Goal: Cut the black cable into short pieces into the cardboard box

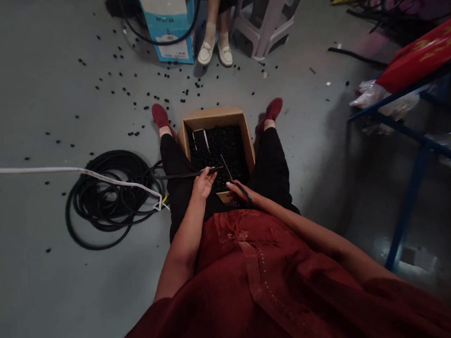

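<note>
Over an open brown cardboard box [215,118] on a grey painted floor [12,104], gripping a thin black rubber tube [182,175] in the left hand [202,184], with the left fingers [210,177] clenched around it and the tube's cut end reaching out over the box. Holding black-handled scissors [228,173] in the right hand [238,191], with the right fingers [232,187] curled around the looped grip and the blades pointing up over the box, close to the tube; whether they are touching it is too dark to tell. Sitting with black-trousered legs [273,164] spread around the box and red flat shoes [160,117] resting on either side of it. Filling the box, a heap of short black rubber pieces [216,156], with a small rectangular metal object [201,139] lying on top near the far corner. Scattering across the floor, more loose black pieces [150,99]. Lying just left of the person, a coiled black rubber hose [108,196], apparently feeding the tube, with a white cable [70,169] stretching across it. Standing beyond the box, a co-worker's cream loafers [214,53] beside a blue-and-white carton [168,31].
</note>
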Tool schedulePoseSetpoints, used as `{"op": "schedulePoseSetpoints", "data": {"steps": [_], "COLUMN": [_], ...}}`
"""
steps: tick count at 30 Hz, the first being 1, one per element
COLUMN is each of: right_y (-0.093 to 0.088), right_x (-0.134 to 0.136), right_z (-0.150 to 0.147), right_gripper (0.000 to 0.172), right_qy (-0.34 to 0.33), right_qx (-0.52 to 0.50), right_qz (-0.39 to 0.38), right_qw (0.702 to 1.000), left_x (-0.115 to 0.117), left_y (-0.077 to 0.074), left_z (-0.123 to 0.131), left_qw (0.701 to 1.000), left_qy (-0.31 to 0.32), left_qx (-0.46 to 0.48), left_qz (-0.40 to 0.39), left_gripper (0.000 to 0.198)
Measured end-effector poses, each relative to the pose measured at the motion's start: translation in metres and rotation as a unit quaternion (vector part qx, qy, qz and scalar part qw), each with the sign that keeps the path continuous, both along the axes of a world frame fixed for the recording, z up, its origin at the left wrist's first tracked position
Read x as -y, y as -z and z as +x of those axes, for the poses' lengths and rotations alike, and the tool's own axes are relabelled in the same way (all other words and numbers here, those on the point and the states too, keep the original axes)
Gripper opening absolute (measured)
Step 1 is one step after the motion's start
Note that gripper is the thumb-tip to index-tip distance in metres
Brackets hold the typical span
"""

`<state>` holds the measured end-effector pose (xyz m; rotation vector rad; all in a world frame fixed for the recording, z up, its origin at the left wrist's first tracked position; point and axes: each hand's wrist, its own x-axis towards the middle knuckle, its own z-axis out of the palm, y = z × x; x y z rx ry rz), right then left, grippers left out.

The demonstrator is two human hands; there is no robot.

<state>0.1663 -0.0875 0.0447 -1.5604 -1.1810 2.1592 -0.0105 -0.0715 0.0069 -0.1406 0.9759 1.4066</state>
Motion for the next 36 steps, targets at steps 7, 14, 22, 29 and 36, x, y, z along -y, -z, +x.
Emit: {"op": "schedulePoseSetpoints", "data": {"steps": [7, 14, 22, 29, 36], "right_y": [-0.004, 0.003, 0.010, 0.006, -0.004], "right_x": [-0.002, 0.000, 0.001, 0.000, -0.002], "right_z": [-0.006, -0.002, 0.001, 0.005, 0.004], "right_gripper": [0.034, 0.037, 0.035, 0.019, 0.016], "right_qy": [0.035, 0.041, 0.037, 0.062, 0.072], "right_qx": [0.007, -0.019, 0.006, 0.018, 0.058], "right_qz": [-0.018, -0.024, -0.016, -0.032, -0.046], "right_qw": [0.999, 0.999, 0.999, 0.997, 0.995], "left_x": [0.000, 0.002, 0.002, 0.002, 0.001], "left_y": [0.000, -0.001, 0.002, 0.002, 0.003], "left_z": [0.001, 0.003, 0.002, -0.005, -0.002], "left_qw": [1.000, 1.000, 1.000, 0.999, 0.999], "left_qy": [0.004, 0.025, 0.021, -0.041, -0.034], "left_qx": [0.000, -0.009, -0.008, -0.011, -0.020], "left_qz": [0.000, 0.005, 0.003, -0.032, -0.018], "left_gripper": [0.009, 0.010, 0.008, 0.012, 0.015]}}
